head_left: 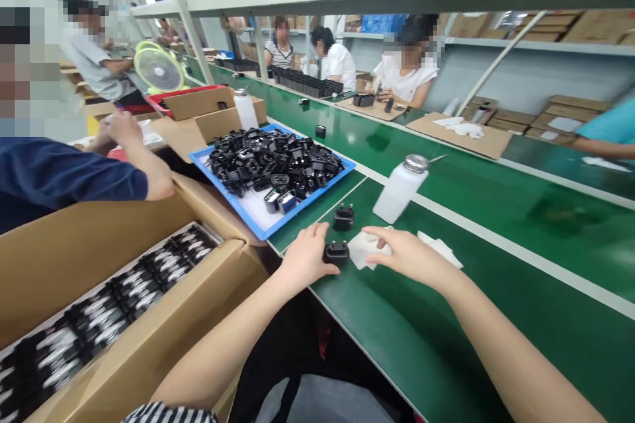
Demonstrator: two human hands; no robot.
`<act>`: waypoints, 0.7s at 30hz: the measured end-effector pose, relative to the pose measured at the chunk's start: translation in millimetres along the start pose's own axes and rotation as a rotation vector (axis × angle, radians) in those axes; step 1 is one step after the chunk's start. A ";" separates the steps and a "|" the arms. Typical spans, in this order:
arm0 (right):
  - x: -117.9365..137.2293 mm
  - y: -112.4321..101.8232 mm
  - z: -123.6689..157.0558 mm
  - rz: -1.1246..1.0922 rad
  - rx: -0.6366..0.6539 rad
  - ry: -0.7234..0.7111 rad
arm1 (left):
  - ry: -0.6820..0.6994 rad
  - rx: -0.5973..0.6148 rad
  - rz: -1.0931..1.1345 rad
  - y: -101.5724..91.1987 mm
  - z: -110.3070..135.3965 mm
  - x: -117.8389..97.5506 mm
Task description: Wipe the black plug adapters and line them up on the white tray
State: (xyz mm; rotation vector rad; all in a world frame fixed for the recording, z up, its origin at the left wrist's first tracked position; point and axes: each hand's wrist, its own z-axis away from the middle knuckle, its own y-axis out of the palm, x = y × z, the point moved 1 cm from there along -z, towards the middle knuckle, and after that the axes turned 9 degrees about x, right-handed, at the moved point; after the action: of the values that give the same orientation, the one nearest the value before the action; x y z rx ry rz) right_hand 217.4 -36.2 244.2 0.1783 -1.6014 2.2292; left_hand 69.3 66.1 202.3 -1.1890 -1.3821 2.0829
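Note:
My left hand (pixel 306 256) pinches a small black plug adapter (pixel 337 251) on the green bench. My right hand (pixel 404 252) lies just to its right, fingers curled on a white cloth (pixel 364 252) spread on the bench. A second black adapter (pixel 343 216) stands a little farther away, untouched. Behind the cloth, a white dispenser bottle (pixel 399 190) with a metal cap stands tilted in view.
A blue tray (pixel 253 221) heaped with black adapters sits at the left rear. A cardboard box (pixel 149 337) of packed black parts stands at my left. The green conveyor belt (pixel 496 192) runs past; other people sit across it and beside me.

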 end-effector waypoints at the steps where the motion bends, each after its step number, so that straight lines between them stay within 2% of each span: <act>1: -4.6 -6.1 11.4 0.006 -0.036 0.057 | 0.022 -0.027 0.032 5.3 -4.7 3.6; 4: -22.1 -16.8 52.8 0.090 -0.097 0.297 | 0.151 -0.037 0.146 18.6 -23.3 11.5; 7: -53.7 -9.9 107.7 0.142 -0.151 0.653 | 0.281 -0.113 0.281 23.8 -50.4 18.0; 10: -84.7 18.5 182.5 0.158 -0.221 1.080 | 0.293 -0.056 0.349 24.1 -75.5 22.9; 13: -99.1 57.2 252.1 0.027 -0.148 1.506 | 0.248 0.006 0.403 21.1 -81.3 24.5; 15: -102.8 77.2 276.7 -0.070 -0.054 1.550 | 0.233 0.040 0.401 18.0 -78.3 22.5; 17: -102.4 88.6 281.0 -0.081 -0.017 1.486 | 0.220 0.066 0.344 15.5 -75.3 19.1; 21: -87.7 92.4 248.7 -0.076 -0.031 1.254 | 0.157 0.009 0.269 14.5 -70.7 11.2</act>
State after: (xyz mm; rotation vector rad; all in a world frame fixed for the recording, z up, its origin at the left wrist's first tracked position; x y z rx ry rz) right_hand 232.4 -314.1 218.6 -0.9528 -0.8566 1.5939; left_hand 121.8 107.5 173.1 -1.5733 -1.1960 2.1113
